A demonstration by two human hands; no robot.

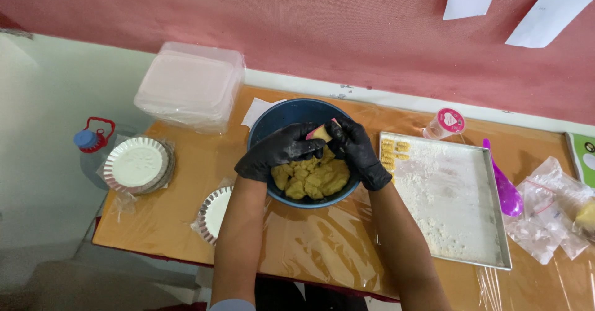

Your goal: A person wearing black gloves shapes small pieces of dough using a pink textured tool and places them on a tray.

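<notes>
Both gloved hands — left hand (280, 151) and right hand (358, 152) — pinch one yellow dough piece (320, 134) together over the blue bowl (286, 114) of dough lumps (312, 179), beside a floured tray (489, 249).

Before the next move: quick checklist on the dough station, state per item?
1. Left hand and right hand gloved: ok.
2. Dough piece held between both hands over the blue bowl: ok.
3. Dough left in bowl: ok.
4. Floured tray has free space; shaped pieces fill only the far-left corner: ok.
5. Piece fully shaped: cannot tell.
</notes>
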